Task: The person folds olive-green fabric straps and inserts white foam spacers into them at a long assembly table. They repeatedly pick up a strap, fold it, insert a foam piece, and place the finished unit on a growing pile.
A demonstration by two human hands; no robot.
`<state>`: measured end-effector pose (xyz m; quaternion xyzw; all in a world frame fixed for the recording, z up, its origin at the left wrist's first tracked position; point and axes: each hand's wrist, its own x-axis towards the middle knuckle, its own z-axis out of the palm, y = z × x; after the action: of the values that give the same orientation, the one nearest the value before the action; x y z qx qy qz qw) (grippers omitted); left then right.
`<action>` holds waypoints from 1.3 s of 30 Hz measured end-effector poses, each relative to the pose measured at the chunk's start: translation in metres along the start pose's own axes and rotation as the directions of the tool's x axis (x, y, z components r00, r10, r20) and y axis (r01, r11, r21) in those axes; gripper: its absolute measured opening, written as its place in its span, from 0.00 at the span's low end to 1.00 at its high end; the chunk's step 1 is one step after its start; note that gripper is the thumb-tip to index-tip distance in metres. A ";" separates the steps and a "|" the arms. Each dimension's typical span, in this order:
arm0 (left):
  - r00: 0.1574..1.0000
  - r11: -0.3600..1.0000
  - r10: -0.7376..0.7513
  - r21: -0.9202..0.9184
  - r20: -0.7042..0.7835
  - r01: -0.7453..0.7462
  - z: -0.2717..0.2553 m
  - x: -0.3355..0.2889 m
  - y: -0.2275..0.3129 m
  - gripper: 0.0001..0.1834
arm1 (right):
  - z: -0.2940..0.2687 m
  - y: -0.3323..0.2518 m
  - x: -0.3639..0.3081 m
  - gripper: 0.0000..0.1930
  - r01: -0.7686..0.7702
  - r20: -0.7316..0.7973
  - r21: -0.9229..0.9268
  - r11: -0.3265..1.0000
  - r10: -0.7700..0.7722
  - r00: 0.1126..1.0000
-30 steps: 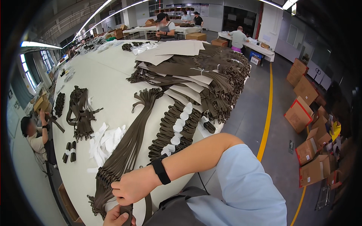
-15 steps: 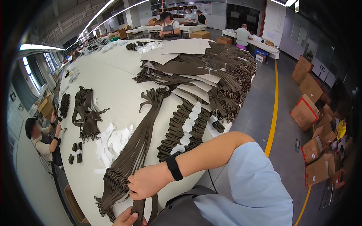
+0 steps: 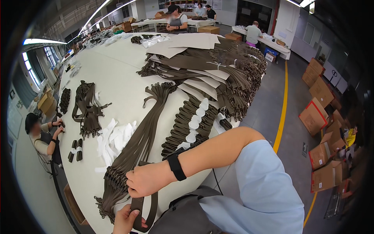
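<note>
My left hand point(image 3: 125, 219), at the lower edge, pinches a flat brown webbing strap point(image 3: 153, 204), its thumb lying on top. Just above it, my right hand point(image 3: 147, 181) has its fingers curled in on the strap, and a black band circles that wrist. Part of the strap loops down to the right of the left hand. Beside both hands fans a long bundle of brown straps point(image 3: 142, 138), with dark buckles at the near end and hooks at the far end. Right of the bundle lies a row of folded straps point(image 3: 181, 124) wrapped in white bands.
Loose white bands point(image 3: 117, 136) and two folded straps point(image 3: 79, 150) lie to the left. A high heap of straps point(image 3: 237, 74) with grey sheets covers the far right of the white table point(image 3: 113, 70). A co-worker point(image 3: 43, 136) stands at the left edge. Cardboard boxes point(image 3: 313, 113) line the right.
My left hand has come up slightly and now shows more, with the strap bent into a wider loop beside it. My right hand has shifted a little left and up in view.
</note>
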<state>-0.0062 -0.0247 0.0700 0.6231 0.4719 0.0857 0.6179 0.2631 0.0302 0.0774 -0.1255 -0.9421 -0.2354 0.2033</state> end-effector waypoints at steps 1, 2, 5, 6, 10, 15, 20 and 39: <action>0.999 0.992 0.008 -0.123 -0.053 -0.015 0.001 0.003 -0.006 0.10 | 0.000 0.001 0.001 0.12 -0.001 0.014 -0.007 1.000 0.001 1.000; 0.997 0.994 0.032 -0.099 -0.077 -0.040 0.001 0.005 -0.008 0.10 | -0.002 0.003 0.002 0.12 0.005 0.021 -0.024 1.000 -0.005 1.000; 0.984 0.995 0.100 -0.009 -0.146 -0.102 0.002 0.012 -0.011 0.10 | -0.005 0.005 0.006 0.12 0.023 0.051 -0.073 0.997 -0.019 0.999; 0.980 0.991 0.131 0.011 -0.151 -0.131 0.000 0.015 -0.018 0.09 | -0.005 0.005 0.007 0.12 0.029 0.066 -0.086 0.996 -0.023 0.998; 0.966 0.981 0.187 -0.022 -0.178 -0.194 0.001 0.020 -0.023 0.10 | -0.007 0.007 0.012 0.11 0.080 0.089 -0.135 0.988 -0.069 0.994; 0.941 0.970 0.215 -0.051 -0.262 -0.236 -0.005 0.024 -0.017 0.12 | -0.013 0.006 0.026 0.10 0.063 0.073 -0.238 0.969 -0.047 0.996; 0.881 0.951 0.164 -0.166 -0.444 -0.261 -0.009 0.022 -0.004 0.11 | -0.025 0.011 0.049 0.13 0.092 0.089 -0.342 0.935 -0.065 0.994; 0.773 0.751 0.265 -0.380 -0.577 -0.541 -0.069 0.040 -0.012 0.14 | -0.042 -0.020 0.116 0.23 0.167 0.388 -0.621 0.766 0.115 0.914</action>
<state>-0.0380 0.0479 0.0565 0.4761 0.4184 0.5016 0.5887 0.1675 0.0086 0.1544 -0.2198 -0.8270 -0.5147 -0.0542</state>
